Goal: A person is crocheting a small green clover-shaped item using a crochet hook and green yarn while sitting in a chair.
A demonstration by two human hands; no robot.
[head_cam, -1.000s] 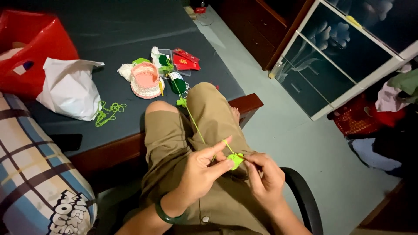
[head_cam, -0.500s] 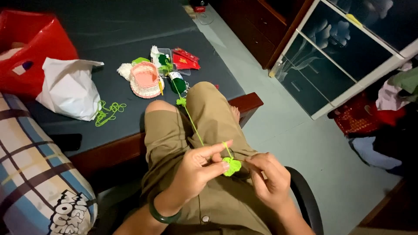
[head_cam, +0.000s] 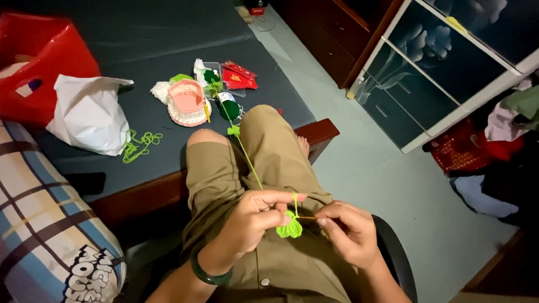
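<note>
- A small bright green crocheted piece of yarn (head_cam: pixel 289 228) hangs over the person's lap, between the two hands and touching both.
- The left hand (head_cam: pixel 255 219) is closed around the piece's upper left edge, thumb and forefinger pinched together on it, with the working strand looped over the raised forefinger.
- The right hand (head_cam: pixel 349 231) is curled shut on a thin yellowish crochet hook (head_cam: pixel 306 217), whose tip points left into the piece; the hook's long axis runs nearly level, from the right hand toward the left.
- The piece lies just left of the right hand's fingertips and just below the left hand's fingertips, so the left hand is the nearer.
- A taut green yarn strand (head_cam: pixel 247 157) runs from the left forefinger up across the khaki shorts (head_cam: pixel 224 168) to a dark green yarn ball (head_cam: pixel 228 106) at the near edge of the dark grey mattress (head_cam: pixel 140 33).
- Beside that ball sit a pink and white crocheted basket (head_cam: pixel 186 102) and red packets (head_cam: pixel 240 77).
- Further left lie a loose tangle of green yarn (head_cam: pixel 140 143), a white plastic bag (head_cam: pixel 90 115) and a red bag (head_cam: pixel 39 62) toward the far left corner.
</note>
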